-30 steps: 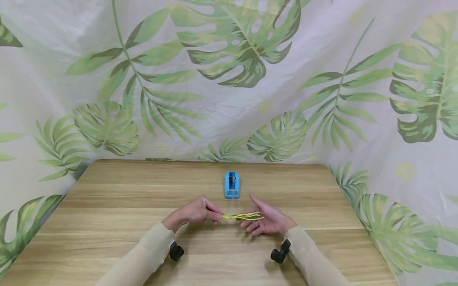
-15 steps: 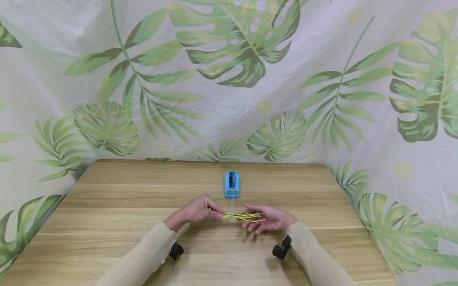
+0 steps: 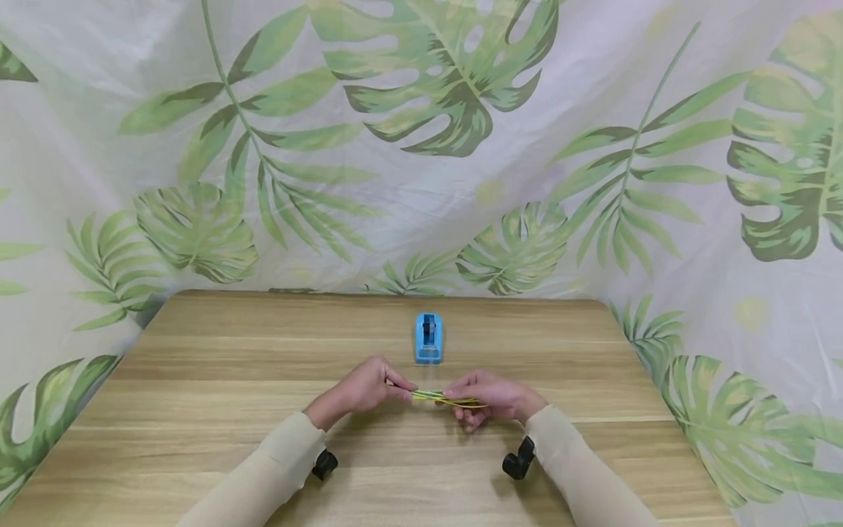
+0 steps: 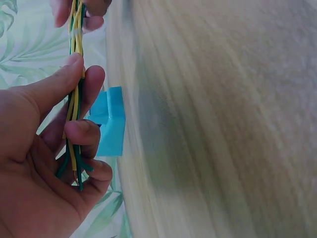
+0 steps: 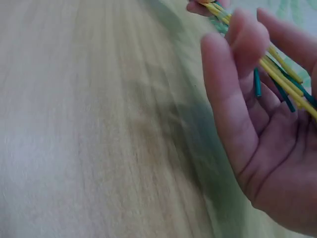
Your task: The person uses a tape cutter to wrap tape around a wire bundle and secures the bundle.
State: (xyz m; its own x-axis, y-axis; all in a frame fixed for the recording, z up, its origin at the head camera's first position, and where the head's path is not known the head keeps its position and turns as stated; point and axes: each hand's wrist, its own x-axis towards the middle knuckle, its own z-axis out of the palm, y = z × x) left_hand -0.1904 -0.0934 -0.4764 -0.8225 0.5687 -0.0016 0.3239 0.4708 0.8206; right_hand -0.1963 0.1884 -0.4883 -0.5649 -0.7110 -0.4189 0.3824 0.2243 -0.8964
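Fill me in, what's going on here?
A person's left hand and right hand grip a bundle of thin yellow and green strands, held lengthwise between them above a wooden table. A blue tape dispenser stands on the table beyond the hands. What looks like a clear strip runs from it toward the bundle.

Angled inward with both sleeved forearms [image 3: 253, 476] | pinching between thumb and fingers with left hand [image 3: 365, 388], curling lower fingers toward palm | pinching opposite with right hand [image 3: 492, 395], near the left.
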